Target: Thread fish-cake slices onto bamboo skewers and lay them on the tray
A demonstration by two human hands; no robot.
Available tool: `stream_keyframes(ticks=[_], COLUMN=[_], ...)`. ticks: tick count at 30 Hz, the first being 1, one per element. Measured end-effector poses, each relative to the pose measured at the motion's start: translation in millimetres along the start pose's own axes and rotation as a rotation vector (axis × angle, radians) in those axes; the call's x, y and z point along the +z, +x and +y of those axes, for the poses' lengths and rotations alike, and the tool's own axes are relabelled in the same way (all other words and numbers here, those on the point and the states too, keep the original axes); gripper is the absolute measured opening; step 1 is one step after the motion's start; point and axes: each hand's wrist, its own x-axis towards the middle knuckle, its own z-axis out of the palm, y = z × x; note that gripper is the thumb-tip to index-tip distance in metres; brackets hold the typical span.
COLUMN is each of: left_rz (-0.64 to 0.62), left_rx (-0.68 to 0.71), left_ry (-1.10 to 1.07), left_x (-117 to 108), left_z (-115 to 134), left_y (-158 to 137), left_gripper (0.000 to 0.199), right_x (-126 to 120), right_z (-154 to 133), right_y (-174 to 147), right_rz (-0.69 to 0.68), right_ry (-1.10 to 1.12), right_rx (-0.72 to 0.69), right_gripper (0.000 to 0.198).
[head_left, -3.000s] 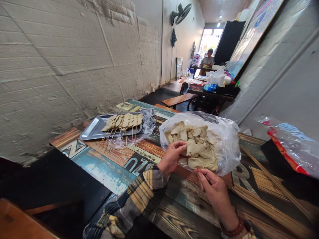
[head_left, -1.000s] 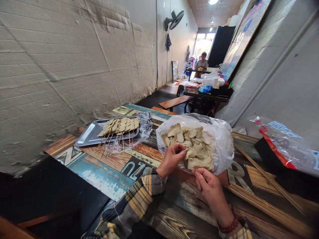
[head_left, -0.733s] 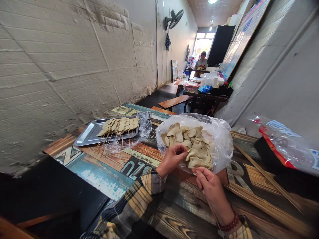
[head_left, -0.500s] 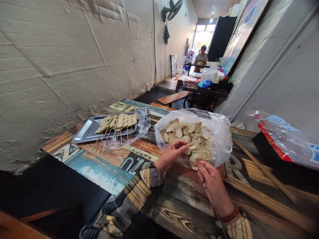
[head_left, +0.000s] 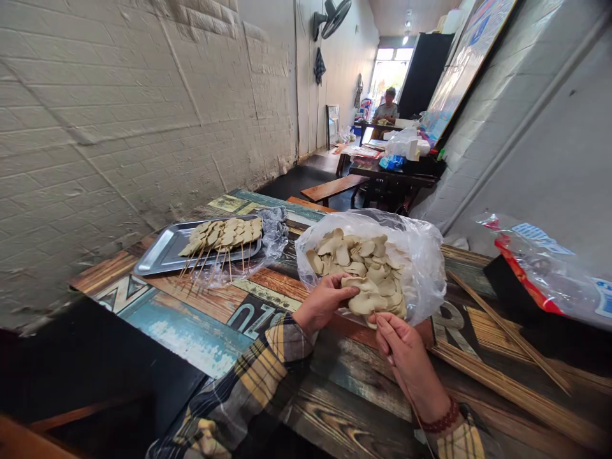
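At the near edge of the plastic bag [head_left: 428,268]: left hand [head_left: 325,301] pinching a pale slice [head_left: 365,302], right hand [head_left: 407,358] pinching a thin stick [head_left: 417,417]
Tray [head_left: 159,255]: a decent batch of loaded skewers [head_left: 224,233], so that part looks done
Heap [head_left: 377,252] in the bag: plenty left, bare sticks [head_left: 507,393] lying nearby too
Stick tip: can't make it out, skewers overlap too much to count

— What premises are these?
— Apparently a small eatery: a multicoloured plank-patterned table [head_left: 176,328], a long brown wooden bench [head_left: 333,188] and a black wall-mounted fan [head_left: 336,19].
— The food?
— Beige flat slices [head_left: 224,233] on thin wooden skewers [head_left: 230,264], on a silver metal tray [head_left: 157,256].
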Motion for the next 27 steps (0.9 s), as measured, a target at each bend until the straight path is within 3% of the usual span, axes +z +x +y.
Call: stream_keyframes(ticks=[7, 12, 20, 27], left_rz=[0.015, -0.013, 0.097, -0.016], left_rx=[-0.014, -0.012, -0.011, -0.039], left_ry=[-0.039, -0.056, -0.114, -0.071], left_x=[-1.6, -1.5, 0.1, -0.6], left_z=[-1.8, -1.7, -1.5, -5.8], left_y=[-0.3, -0.1, 1.6, 0.8], left_gripper=[0.042, 0.036, 0.048, 0.042], right_x=[-4.1, -4.4, -0.7, 3.0], right_z=[4.3, 6.5, 9.4, 7.4], right_y=[-0.4, -0.6, -1.9, -1.4], right_rz=[-0.009, 0.06, 0.04, 0.035], right_ry=[-0.104, -0.221, -0.241, -0.125], right_rx=[-0.033, -0.119, -0.181, -0.105], right_gripper=[0.039, 0.037, 0.036, 0.038])
